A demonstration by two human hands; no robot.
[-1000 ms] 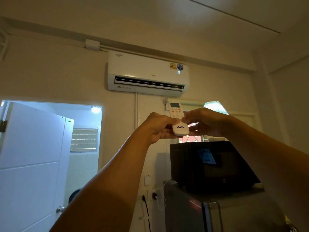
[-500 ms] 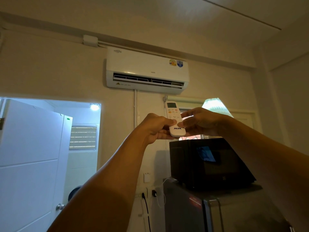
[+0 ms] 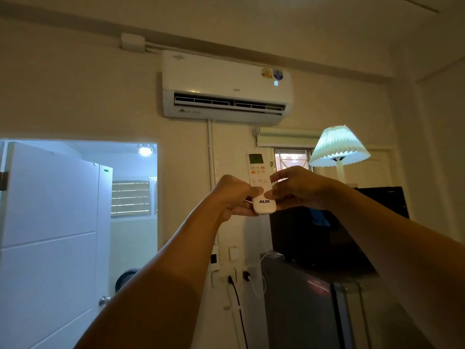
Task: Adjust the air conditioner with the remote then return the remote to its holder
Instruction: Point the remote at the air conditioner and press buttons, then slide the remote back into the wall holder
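A white wall-mounted air conditioner (image 3: 226, 86) hangs high on the far wall, its louvre open and a small display lit. Below it I hold a white remote (image 3: 260, 183) upright, marked AUX, with its screen facing me. My left hand (image 3: 232, 195) grips the remote's lower left side, thumb on its face. My right hand (image 3: 298, 187) holds the right side, with fingertips touching the button area. I cannot make out a remote holder on the wall.
An open white door (image 3: 50, 235) and a bright doorway lie at the left. A black microwave (image 3: 327, 227) stands on a grey fridge (image 3: 314, 311) at the right, with a lit pleated lamp (image 3: 338, 144) behind. Wall sockets with cables (image 3: 234, 278) sit below the remote.
The view has shifted, so the lamp and window now show behind the remote. Both hands stay on the remote, which stands more upright with more of its face showing.
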